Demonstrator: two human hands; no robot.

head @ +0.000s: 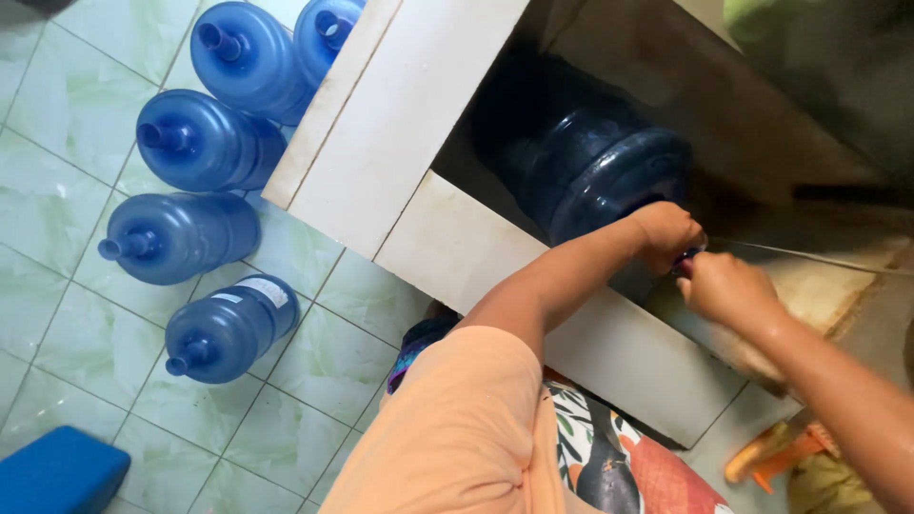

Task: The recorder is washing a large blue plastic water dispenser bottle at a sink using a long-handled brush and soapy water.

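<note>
Head view, looking down. My left hand [665,234] is clenched over the neck of the dark jug [581,157], which lies on its side inside the white-walled bay [457,238], its mouth towards me. My right hand [728,288] is just beside the left, fingers closed on something small at the jug's mouth; what it is I cannot tell, as both hands cover it. A thin hose [819,257] runs from the hands off to the right edge.

The dark jug sits in shadow, so I cannot tell what it holds.

On the green tiled floor [57,190] to the left, five blue jugs lie on their sides in a curved row against the bay's outer wall, necks pointing away from it. The nearest jug [230,328] bears a pale label; the next jug [176,238] lies just above it. All five look uncapped, with no liquid visible inside. A blue box [59,471] sits at the lower left corner.
</note>
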